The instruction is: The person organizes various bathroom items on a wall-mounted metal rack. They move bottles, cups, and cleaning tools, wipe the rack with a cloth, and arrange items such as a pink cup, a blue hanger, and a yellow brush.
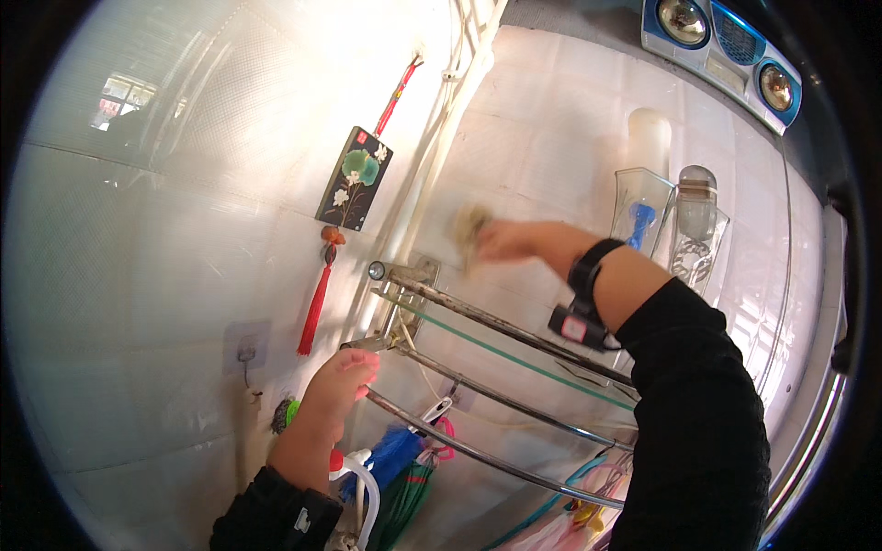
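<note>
My right hand [506,242] is up in front of the tiled wall [524,158], above the left part of a wall-mounted metal rack. It holds a pale yellowish, blurred thing [473,226], perhaps a sponge or a cloth, close to the tiles. Motion blur hides its exact shape. Lower left, my left hand [342,377] has its fingers curled over the left end of the metal rack [475,451], covering the end of its lower bar. A glass shelf [496,351] with a green edge sits behind the rack's rusty upper rail [482,318].
A dark floral plaque [355,178] with a red tassel [315,310] hangs on the left wall. Pale pipes [431,165] run up the corner. Two glass holders [642,200] stand at right, below a heater lamp unit [723,58]. A blue brush [389,451] and a green umbrella-like bundle [406,496] hang below.
</note>
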The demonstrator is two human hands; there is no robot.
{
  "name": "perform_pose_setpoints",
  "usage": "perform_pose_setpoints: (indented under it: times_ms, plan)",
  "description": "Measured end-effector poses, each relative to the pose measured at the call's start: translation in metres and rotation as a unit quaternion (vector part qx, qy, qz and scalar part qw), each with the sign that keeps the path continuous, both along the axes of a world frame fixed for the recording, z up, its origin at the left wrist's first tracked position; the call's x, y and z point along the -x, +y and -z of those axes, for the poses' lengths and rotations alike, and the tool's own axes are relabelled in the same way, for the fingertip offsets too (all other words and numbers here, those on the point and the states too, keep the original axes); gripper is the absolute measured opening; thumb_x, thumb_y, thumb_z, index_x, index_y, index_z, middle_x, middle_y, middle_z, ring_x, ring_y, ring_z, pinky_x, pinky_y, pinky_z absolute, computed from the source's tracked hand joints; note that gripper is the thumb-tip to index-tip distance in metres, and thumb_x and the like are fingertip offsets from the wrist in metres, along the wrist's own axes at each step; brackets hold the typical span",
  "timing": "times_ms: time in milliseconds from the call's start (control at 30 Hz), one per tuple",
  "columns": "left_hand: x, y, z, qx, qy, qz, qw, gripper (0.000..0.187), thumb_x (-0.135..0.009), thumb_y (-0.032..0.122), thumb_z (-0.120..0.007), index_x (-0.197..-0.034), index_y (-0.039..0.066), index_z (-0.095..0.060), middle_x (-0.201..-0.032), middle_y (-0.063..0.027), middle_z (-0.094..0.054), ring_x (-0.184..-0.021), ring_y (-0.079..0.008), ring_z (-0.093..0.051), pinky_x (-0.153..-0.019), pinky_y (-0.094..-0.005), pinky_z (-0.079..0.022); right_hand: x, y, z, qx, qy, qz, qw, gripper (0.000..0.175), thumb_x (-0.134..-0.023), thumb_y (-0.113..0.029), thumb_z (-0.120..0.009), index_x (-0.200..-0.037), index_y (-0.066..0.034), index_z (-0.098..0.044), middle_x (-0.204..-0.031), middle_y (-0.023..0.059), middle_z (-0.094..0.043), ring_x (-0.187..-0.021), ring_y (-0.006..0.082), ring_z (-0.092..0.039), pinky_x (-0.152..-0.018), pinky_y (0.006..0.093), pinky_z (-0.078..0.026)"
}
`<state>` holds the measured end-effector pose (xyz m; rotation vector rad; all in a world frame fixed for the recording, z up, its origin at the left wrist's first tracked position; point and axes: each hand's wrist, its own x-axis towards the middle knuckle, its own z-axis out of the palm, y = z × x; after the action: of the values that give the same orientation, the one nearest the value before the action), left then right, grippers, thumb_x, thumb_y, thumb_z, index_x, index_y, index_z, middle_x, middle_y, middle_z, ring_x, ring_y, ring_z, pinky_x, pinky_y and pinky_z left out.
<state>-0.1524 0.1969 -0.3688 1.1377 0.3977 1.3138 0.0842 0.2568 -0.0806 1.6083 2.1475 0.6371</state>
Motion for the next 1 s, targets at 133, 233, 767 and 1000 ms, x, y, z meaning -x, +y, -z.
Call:
perform_pose_setpoints:
  times_ms: [133, 233, 767, 1000]
  plan:
    - [-0.003, 0.0, -0.002, -0.002, 0.006, 0.008, 1.0, 0.023, -0.076, 0.022, -0.056, -0.094, 0.009, -0.055, -0.092, -0.0011, -0.054, -0.086, -0.0122, -0.048, -0.079, -0.0278, -0.036, -0.001, 0.012, -0.029, -0.069, -0.14, -0.001, 0.988, 0.031, -0.086, -0.025, -0.037, -0.098, -0.0055, -0.057, -0.118, 0.0135, -0.046, -0.105, 0.0317, -0.043, -0.094, 0.0381, -0.031]
    - [-0.001, -0.001, 0.002, -0.012, 0.003, 0.012, 1.0, 0.023, -0.075, 0.022, -0.056, -0.094, 0.009, -0.055, -0.091, -0.0008, -0.054, -0.086, -0.012, -0.048, -0.078, -0.0269, -0.035, -0.011, 0.012, -0.057, -0.364, -0.155, -0.106, 0.912, 0.022, -0.081, -0.019, -0.043, -0.091, -0.0058, -0.058, -0.107, 0.0131, -0.053, -0.101, 0.0299, -0.044, -0.092, 0.0375, -0.033]
    - [0.014, -0.009, -0.005, 0.005, 0.019, 0.006, 1.0, 0.022, -0.077, 0.021, -0.054, -0.096, 0.009, -0.054, -0.096, -0.0022, -0.054, -0.092, -0.0142, -0.048, -0.082, -0.0302, -0.036, 0.003, -0.007, -0.071, -0.162, -0.277, -0.016, 0.947, 0.036, -0.078, -0.029, -0.047, -0.103, -0.0049, -0.057, -0.105, 0.0144, -0.056, -0.098, 0.0301, -0.051, -0.084, 0.0365, -0.04]
    - [0.004, -0.008, -0.002, 0.009, -0.005, 0.039, 0.999, 0.023, -0.077, 0.022, -0.054, -0.097, 0.009, -0.053, -0.1, -0.0046, -0.054, -0.095, -0.0155, -0.048, -0.086, -0.0329, -0.036, 0.011, -0.05, -0.035, -0.156, -0.127, 0.258, 0.945, 0.046, -0.08, -0.039, -0.041, -0.114, -0.0094, -0.051, -0.124, 0.0115, -0.044, -0.112, 0.0286, -0.042, -0.09, 0.0366, -0.037]
